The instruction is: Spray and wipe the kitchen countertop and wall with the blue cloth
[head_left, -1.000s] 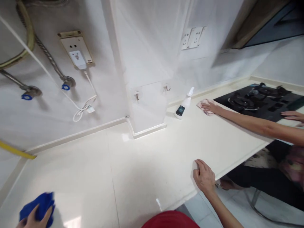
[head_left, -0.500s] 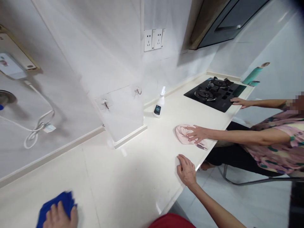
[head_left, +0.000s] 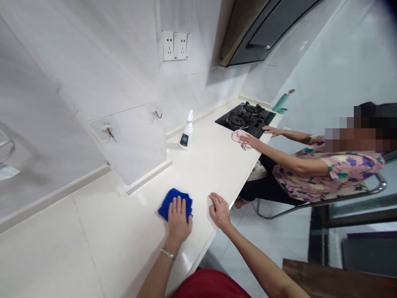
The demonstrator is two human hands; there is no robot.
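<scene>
A blue cloth lies folded on the white countertop. Flat on top of it rests my left hand, fingers stretched out and pressing down, a bracelet at the wrist. To its right, my right hand leans on the counter near the front edge, its fingers loosely bent and nothing in them. Farther along, another person's hand presses a pink cloth beside the stove. A white spray bottle with a dark label stands upright near the wall.
A black gas stove is set into the far counter, below a range hood. The other person sits on a metal-framed chair at the counter's front. Green rolls stand in the far corner. Hooks stick out from the wall.
My left hand has swept the blue cloth rightward along the counter, close to my right hand. The other person's pink cloth has moved toward the stove. The view has turned right.
</scene>
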